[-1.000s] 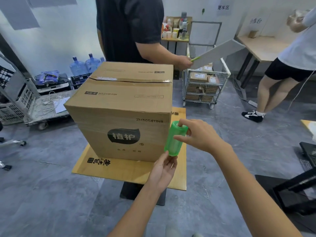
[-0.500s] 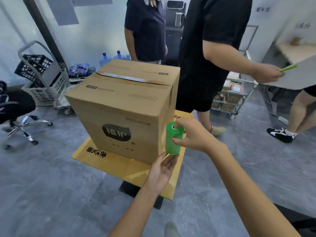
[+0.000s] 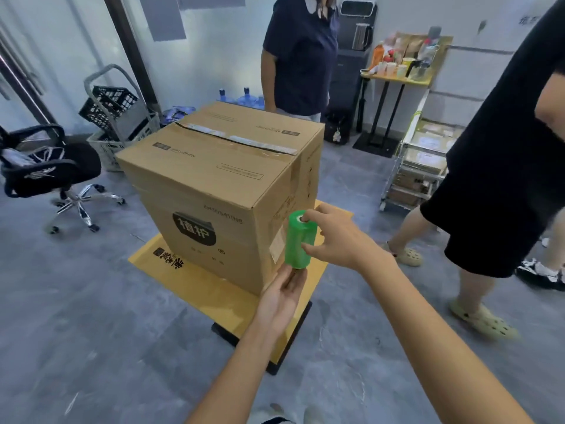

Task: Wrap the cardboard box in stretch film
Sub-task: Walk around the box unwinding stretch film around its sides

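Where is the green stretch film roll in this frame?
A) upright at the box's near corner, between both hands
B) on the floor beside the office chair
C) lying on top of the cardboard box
A: the green stretch film roll stands upright at the cardboard box corner, with the right hand at its top and the left hand under it.

Cardboard box [image 3: 220,179]: brown corrugated board, matt, faces faintly creased. Tape [image 3: 238,139] along the top seam: clear plastic, glossy, wrinkled. Stretch film roll [image 3: 298,243]: green translucent plastic, smooth, soft sheen. Counter [image 3: 195,280]: yellow-tan wood-look top, smooth, low sheen. Floor [image 3: 91,316]: grey stone-look, mottled, dull gloss. Office chair [image 3: 79,162]: black cloth seat, bright chromed metal legs. Crates [image 3: 107,105]: black plastic lattice, matt. Wire cart [image 3: 409,179]: shiny metal.
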